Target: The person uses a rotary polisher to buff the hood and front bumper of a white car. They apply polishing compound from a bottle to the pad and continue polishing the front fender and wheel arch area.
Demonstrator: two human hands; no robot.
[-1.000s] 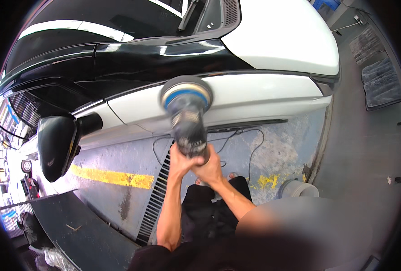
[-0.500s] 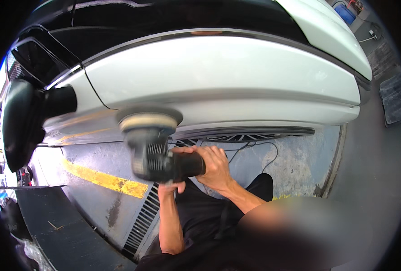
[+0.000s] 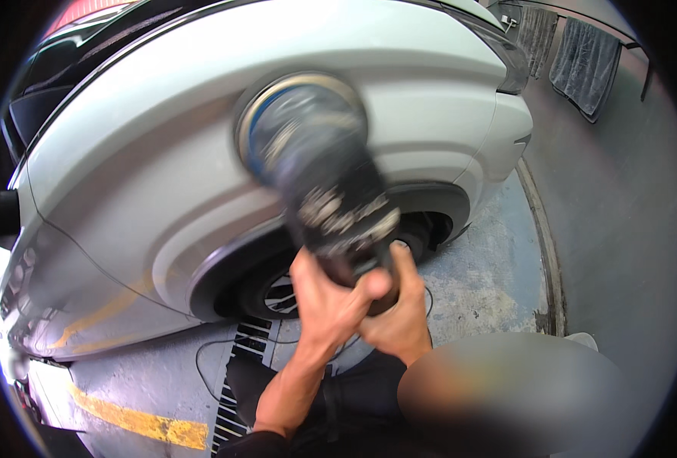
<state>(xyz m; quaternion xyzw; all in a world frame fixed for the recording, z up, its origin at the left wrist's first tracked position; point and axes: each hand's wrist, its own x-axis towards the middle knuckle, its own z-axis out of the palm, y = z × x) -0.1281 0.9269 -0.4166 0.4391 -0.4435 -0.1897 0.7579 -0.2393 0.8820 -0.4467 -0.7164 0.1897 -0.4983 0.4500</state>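
Observation:
A black polisher (image 3: 338, 191), worn and scuffed on its body, is held up in front of a white car (image 3: 422, 114). Its round pad (image 3: 308, 82), with a pale and blue edge, lies against the body panel above the wheel arch; motion blurs it. My left hand (image 3: 324, 307) grips the left side of the polisher's near end, thumb across the top. Around the other side of that end closes my right hand (image 3: 403, 317), close against the left. The polisher's body hides part of the wheel arch.
Below the panel is a wheel (image 3: 281, 294). A cable (image 3: 199, 359) loops over the floor by a drain grate (image 3: 230, 416) and a yellow floor line (image 3: 140, 421). Grey towels (image 3: 585, 67) hang at the upper right. A blurred patch covers the lower right.
The polisher has swung up and right from the lower side panel to above the wheel arch, both hands still on it. The view has shifted right along the car.

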